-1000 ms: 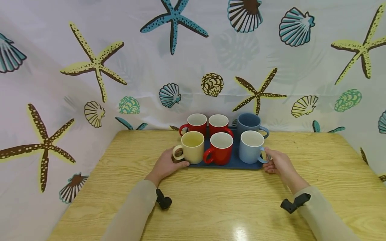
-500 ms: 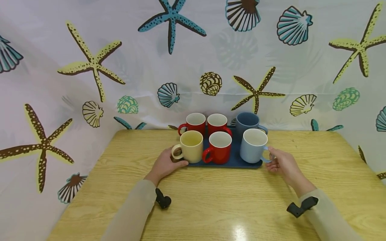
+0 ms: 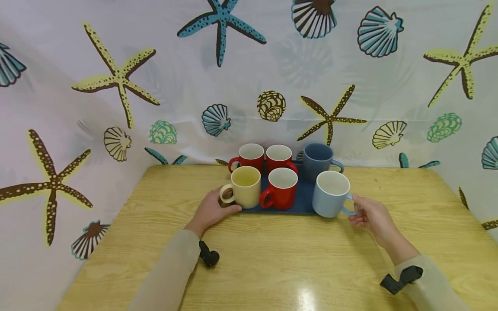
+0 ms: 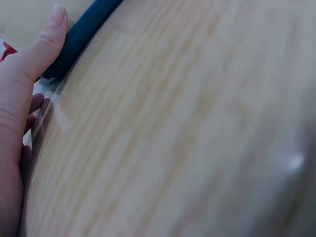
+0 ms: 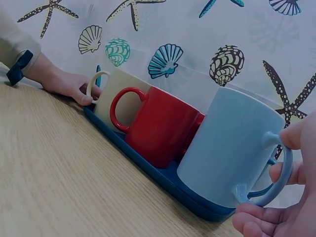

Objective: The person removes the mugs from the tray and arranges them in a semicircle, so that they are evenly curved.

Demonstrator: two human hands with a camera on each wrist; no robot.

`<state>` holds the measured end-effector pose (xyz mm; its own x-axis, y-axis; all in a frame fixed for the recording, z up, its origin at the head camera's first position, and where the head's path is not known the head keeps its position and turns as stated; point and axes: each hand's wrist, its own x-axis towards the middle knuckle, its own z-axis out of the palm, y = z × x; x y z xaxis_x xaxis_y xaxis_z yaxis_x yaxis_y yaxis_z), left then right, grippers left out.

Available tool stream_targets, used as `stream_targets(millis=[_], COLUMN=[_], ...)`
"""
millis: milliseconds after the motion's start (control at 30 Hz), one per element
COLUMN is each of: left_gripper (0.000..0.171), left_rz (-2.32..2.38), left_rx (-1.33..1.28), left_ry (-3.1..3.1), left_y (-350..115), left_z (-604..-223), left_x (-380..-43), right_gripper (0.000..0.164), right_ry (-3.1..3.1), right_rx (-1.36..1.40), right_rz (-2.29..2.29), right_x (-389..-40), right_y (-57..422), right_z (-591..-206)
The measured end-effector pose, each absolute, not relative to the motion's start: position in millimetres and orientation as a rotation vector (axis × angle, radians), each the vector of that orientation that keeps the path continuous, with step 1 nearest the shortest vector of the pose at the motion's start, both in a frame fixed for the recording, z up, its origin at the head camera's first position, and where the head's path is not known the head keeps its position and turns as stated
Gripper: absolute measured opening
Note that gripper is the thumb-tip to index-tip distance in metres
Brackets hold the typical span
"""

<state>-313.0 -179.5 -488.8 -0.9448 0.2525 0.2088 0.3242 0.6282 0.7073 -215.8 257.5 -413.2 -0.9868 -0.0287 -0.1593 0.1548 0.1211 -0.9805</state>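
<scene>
In the head view, my right hand [image 3: 376, 218] pinches the handle of a light blue mug [image 3: 327, 199]. This mug tilts slightly over the right end of a dark blue tray [image 3: 305, 194]; the right wrist view shows its base [image 5: 205, 195] very near the tray, contact unclear. At the tray's left end, my left hand [image 3: 212, 211] holds the edge, its thumb [image 4: 45, 45] along the rim [image 4: 78, 40] and its other fingers partly hidden. Beside that hand stands a cream mug [image 3: 247, 194], with a red mug [image 3: 284, 195] to its right.
Behind, two red mugs [image 3: 254, 160] [image 3: 277, 160] and a darker blue mug [image 3: 317, 166] stand on the tray. The wooden table [image 3: 272, 259] extends in front and to both sides. A cloth [image 3: 241, 86] printed with starfish and shells hangs behind.
My right hand has moved right and toward me with the light blue mug, which has shifted away from the darker blue mug. My left hand stays at the tray's left end.
</scene>
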Motion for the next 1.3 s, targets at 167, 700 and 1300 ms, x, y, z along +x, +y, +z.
stream_targets(millis=[167,700,1300], left_gripper=[0.071,0.07,0.068], left_rz=[-1.214,-1.181,-1.2], left_rx=[-0.506,-0.499,-0.51], left_ry=[-2.751,-2.769,-2.763], left_y=[-178.2,-181.8,-178.6], left_z=[-488.3,-485.1,-485.2], left_x=[-312.0,-315.2,-311.6], right_gripper=[0.043,0.043,0.038], right_ry=[2.287,2.218,2.157], right_rx=[0.105,-0.006,-0.058], right_rz=[-1.975,-1.924,-1.922], right_x=[-203.4,-164.1,-124.9], right_y=[262.2,276.5,290.6], right_z=[-410.5,-408.2,-411.3])
